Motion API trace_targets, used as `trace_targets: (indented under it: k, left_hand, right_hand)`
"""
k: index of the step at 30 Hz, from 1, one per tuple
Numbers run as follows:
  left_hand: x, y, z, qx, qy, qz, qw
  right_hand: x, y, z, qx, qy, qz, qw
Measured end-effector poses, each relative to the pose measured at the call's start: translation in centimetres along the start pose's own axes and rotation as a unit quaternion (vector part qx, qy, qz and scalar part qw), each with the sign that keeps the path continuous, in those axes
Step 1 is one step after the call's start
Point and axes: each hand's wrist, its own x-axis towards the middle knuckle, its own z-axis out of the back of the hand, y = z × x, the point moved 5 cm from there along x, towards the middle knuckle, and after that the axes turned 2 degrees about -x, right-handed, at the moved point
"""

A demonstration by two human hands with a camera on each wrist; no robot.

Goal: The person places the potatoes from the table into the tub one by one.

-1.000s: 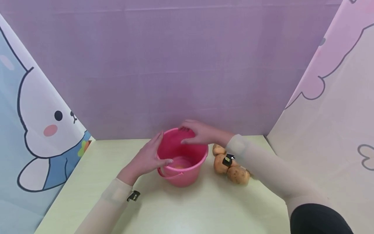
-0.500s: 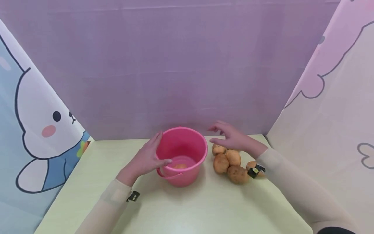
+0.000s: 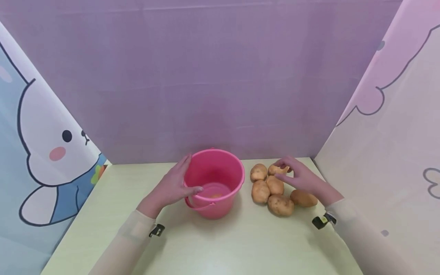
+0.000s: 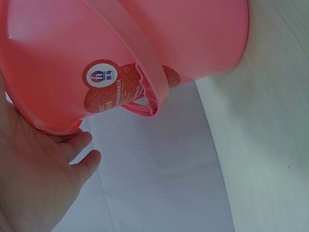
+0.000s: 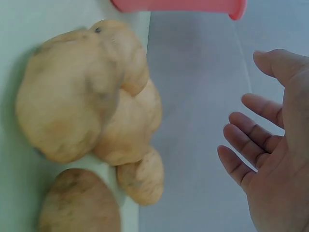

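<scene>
While the left hand holds the near left rim of the pink bucket, its thumb over the edge and its fingers along the outside, the right hand is unclenched, with fingers loosely bent and nothing held. It hovers over the potatoes, to the right of the bucket. Six of them show on the desk, most bunched close together, with the front right one farthest from the bucket. The bucket stands upright, its handle lowered against the near side. At the bottom of the bucket a small tan patch shows, partly hidden by the rim. A red label with a white circle is on the outside of the bucket. Behind the bucket rises a purple cloth, and well to its left a printed rabbit shows on a side panel.
</scene>
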Motion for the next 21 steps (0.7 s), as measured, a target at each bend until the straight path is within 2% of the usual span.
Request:
trace_targets:
  k: [12,16,21]
  left_hand:
    - [0.0,0.1,0.0,-0.007,-0.001,0.006,1.0]
    - [0.0,0.1,0.0,-0.011,-0.003,0.004,0.9999]
    - [0.1,0.1,0.0,-0.014,-0.003,0.001,0.9999]
  right_hand:
    - [-4.2,-4.2,0.1,0.001,-0.032,-0.082,0.996]
    - [-5.2,-5.8,0.1,0.015,-0.021,-0.113,0.993]
    - [-6.4,-7.4,0.0,0.027,0.0,-0.123,0.992]
